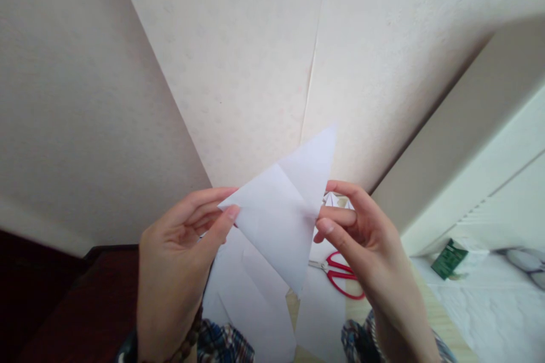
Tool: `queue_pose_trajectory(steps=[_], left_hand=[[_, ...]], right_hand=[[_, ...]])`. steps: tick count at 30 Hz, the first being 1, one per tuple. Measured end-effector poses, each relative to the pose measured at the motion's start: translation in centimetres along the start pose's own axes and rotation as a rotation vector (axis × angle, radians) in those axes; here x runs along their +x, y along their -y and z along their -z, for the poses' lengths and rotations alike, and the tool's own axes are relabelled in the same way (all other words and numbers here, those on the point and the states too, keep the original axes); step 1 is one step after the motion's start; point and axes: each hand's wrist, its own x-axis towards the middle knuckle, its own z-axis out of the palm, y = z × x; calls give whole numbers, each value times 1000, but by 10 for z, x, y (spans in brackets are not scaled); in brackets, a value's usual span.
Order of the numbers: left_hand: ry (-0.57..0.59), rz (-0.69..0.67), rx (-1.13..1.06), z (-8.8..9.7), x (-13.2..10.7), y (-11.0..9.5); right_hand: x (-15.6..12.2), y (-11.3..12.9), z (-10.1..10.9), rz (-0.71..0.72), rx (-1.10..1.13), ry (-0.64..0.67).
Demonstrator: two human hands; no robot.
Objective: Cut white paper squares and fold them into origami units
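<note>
A folded sheet of white paper (276, 210), triangular in outline with crease lines across it, is held up in front of me. My left hand (187, 244) pinches its left corner between thumb and fingers. At the paper's right edge, my right hand (361, 238) grips it with thumb and fingers, near the middle of that side. The paper's upper point rises free above my hands and its lower point hangs over the table. Below lie red-handled scissors (340, 275), partly hidden by my right hand.
White paper sheets (259, 295) lie on the light wooden table (443, 312). Small folded paper pieces (338, 200) stand behind my right hand. A green packet (449, 258) and glasses (525, 261) rest at the right. Pale walls (238, 68) close in ahead.
</note>
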Motion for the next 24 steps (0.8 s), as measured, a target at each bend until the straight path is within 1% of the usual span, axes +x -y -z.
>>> queue_pose_trajectory(steps=[3,8,12,16,21,24], left_hand=[[-3,6,-27,0,-1,0],[60,69,-71,1,2,2],[106,90,-71,1,3,2],[102,89,-87,0,3,1],[135,127,-88,1,3,4],[119,120,-66,3,4,5]], right_hand=[[2,-2,1,-48,-16,24],[2,-3,4,-27,-42,-4],[1,-2,5,-35,-41,-13],[3,-2,7,-46,-72,4],[2,-5,8,-72,-73,13],[1,-5,7,-71,-67,22]])
